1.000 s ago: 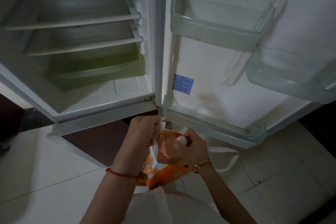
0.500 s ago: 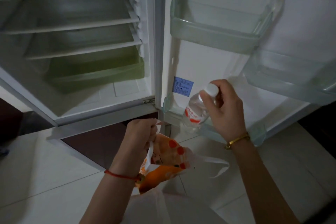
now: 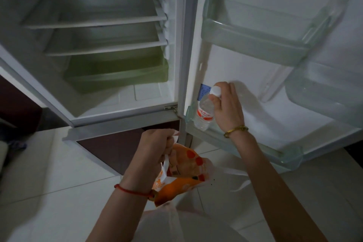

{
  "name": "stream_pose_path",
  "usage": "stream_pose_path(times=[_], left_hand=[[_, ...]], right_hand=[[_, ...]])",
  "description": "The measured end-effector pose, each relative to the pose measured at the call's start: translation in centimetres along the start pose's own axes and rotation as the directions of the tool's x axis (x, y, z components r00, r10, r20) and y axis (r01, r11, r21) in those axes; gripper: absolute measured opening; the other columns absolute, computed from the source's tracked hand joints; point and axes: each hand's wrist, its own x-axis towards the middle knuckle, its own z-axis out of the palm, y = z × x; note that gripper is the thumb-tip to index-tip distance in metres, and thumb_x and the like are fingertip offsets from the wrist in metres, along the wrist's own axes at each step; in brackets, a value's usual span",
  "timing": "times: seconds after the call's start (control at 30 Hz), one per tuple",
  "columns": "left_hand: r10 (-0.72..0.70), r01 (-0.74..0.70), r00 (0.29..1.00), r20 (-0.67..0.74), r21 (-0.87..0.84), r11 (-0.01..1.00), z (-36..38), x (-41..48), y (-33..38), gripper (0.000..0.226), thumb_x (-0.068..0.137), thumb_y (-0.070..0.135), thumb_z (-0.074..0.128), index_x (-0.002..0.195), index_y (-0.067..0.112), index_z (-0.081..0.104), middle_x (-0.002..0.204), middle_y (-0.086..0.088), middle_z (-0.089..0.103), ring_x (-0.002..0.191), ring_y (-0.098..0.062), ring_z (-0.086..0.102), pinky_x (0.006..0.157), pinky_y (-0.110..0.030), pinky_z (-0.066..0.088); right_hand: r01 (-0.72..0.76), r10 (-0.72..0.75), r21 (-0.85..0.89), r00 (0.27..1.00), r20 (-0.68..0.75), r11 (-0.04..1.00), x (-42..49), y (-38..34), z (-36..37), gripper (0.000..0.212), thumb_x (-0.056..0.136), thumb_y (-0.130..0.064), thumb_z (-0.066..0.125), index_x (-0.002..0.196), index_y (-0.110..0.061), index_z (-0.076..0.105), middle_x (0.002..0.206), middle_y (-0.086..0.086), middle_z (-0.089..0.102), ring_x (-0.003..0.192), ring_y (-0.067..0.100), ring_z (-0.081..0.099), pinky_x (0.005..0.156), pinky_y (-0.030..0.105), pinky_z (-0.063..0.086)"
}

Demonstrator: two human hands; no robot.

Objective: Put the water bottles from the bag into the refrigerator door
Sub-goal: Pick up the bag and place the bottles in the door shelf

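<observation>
My right hand (image 3: 227,108) grips a clear water bottle (image 3: 204,114) with a white cap and a red label, holding it near the neck. The bottle stands upright at the left end of the lowest shelf (image 3: 255,144) of the open refrigerator door, its base down inside the shelf. My left hand (image 3: 157,143) holds the handles of an orange and white plastic bag (image 3: 184,175) that hangs open above the floor. The bag's contents are hidden from me.
Two clear door bins sit higher up: one at the top (image 3: 253,43), one at the right (image 3: 324,96). The fridge compartment (image 3: 98,45) has several white shelves and a green drawer (image 3: 117,76). Pale floor tiles (image 3: 49,182) lie below.
My right hand drew the bottle out of the bag, carried it up and to the right, then lowered it into the left end of the lowest door shelf. The left hand stayed on the bag.
</observation>
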Motion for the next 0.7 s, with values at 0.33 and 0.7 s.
stream_pose_path(times=[0.33,0.7], left_hand=[[-0.027,0.027,1.000,-0.002,0.000,1.000,0.2,0.9,-0.1,0.008,0.090,0.011,0.049,0.089,0.008,0.057,0.038,0.008,0.028,0.033,-0.008,0.023,0.051,-0.029,0.017],[-0.001,0.001,1.000,0.008,0.008,1.000,0.5,1.0,-0.1,0.012,0.091,0.011,0.050,0.101,0.009,0.057,0.041,0.007,0.029,0.035,-0.008,0.023,0.044,-0.024,0.019]], right_hand=[[-0.052,0.059,-0.055,0.989,0.137,0.997,1.2,1.0,3.8,0.024,0.098,-0.018,0.043,0.120,-0.009,0.047,0.120,0.011,0.044,0.104,0.027,0.049,0.070,0.037,0.048],[-0.151,0.141,0.139,0.987,0.081,0.979,-0.4,1.4,4.0,0.035,0.096,-0.041,0.049,0.117,-0.014,0.044,0.101,0.000,0.055,0.079,0.013,0.056,0.063,0.028,0.048]])
